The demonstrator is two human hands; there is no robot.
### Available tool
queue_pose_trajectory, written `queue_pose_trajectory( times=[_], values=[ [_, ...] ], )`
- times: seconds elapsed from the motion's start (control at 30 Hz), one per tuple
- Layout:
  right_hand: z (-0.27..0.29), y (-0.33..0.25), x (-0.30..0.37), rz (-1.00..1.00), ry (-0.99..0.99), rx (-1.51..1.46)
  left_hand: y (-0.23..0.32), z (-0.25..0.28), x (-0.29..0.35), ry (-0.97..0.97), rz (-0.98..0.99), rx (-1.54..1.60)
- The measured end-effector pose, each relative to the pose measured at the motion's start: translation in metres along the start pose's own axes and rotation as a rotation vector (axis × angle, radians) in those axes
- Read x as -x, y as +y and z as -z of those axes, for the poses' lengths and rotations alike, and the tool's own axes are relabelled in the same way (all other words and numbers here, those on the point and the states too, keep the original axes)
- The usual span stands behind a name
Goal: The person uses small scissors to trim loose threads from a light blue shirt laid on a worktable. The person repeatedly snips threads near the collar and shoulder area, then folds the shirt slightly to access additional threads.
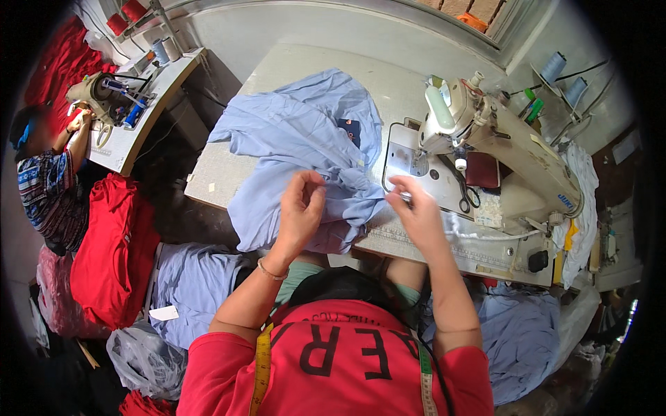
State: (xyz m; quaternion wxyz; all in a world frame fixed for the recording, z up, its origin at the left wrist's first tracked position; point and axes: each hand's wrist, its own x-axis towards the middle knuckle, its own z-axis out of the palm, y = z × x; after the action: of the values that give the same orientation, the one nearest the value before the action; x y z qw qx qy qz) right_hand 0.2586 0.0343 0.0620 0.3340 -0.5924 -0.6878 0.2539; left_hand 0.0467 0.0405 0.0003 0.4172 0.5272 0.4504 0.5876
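A light blue cloth garment (298,132) lies crumpled over the table in front of me, with a small dark patch (350,130) on it. Above its near part, my left hand (302,211) is closed, fingers curled toward the thumb; what it pinches, if anything, is too small to make out. My right hand (420,215) is at the garment's right edge, thumb and forefinger drawn together around something small and pale that I cannot identify. The sewing machine (485,132) stands just beyond my right hand, its needle area beside the cloth.
Black scissors (466,193) and a dark red pouch (483,170) lie by the machine. Blue thread cones (553,68) stand at the back right. Blue cloth (198,288) and red cloth (114,249) are piled at the left. Another person (52,180) works at a second machine (97,93).
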Motion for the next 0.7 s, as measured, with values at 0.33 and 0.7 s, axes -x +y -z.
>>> queue_pose_trajectory(
  times=[0.33, 0.7],
  values=[
    [-0.060, 0.039, -0.055, -0.085, -0.105, -0.605, 0.008, -0.007, -0.006, -0.218, -0.367, -0.560],
    [-0.043, 0.039, -0.046, -0.337, -0.211, -0.964, 0.005, -0.025, -0.021, -0.112, -0.158, -0.199]
  ],
)
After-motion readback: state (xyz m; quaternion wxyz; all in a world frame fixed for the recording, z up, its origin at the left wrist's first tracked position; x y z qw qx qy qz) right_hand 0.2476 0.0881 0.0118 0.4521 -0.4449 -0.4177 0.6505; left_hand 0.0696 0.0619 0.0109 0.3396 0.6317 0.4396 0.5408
